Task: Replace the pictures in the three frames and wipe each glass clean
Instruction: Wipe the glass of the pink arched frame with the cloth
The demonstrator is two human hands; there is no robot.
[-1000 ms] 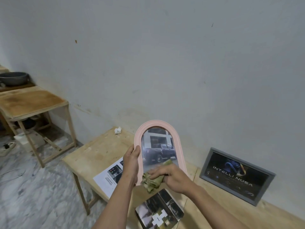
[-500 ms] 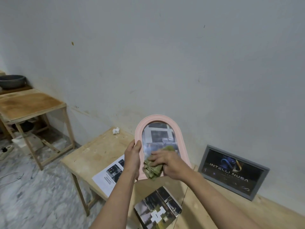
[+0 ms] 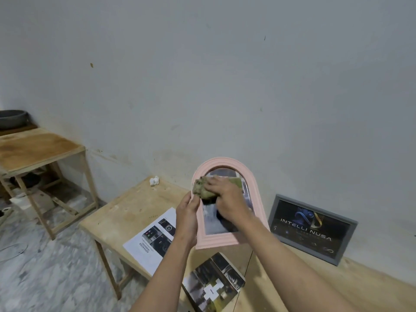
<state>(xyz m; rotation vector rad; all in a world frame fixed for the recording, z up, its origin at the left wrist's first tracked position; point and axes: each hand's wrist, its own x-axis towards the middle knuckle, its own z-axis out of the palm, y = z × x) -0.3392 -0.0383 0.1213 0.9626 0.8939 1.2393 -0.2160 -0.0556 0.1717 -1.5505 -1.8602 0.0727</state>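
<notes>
A pink arched frame (image 3: pixel 227 163) with a picture behind its glass is held upright above the wooden table (image 3: pixel 126 212). My left hand (image 3: pixel 186 218) grips the frame's left edge. My right hand (image 3: pixel 227 200) presses a crumpled green cloth (image 3: pixel 202 188) against the upper part of the glass. A grey rectangular frame (image 3: pixel 311 228) with a dark "INTELLI NUSA" picture leans on the wall at the right. A dark picture with a white cross (image 3: pixel 213 287) lies flat near the table's front edge.
A printed white sheet (image 3: pixel 150 238) lies on the table left of my left arm. A small white object (image 3: pixel 154 181) sits at the table's back edge. A second wooden table (image 3: pixel 33 149) stands at the left, with a dark bowl (image 3: pixel 11 118) behind it.
My right hand has slid the green cloth up the glass from the lower part to the top. The frame has stayed in my left hand's grip.
</notes>
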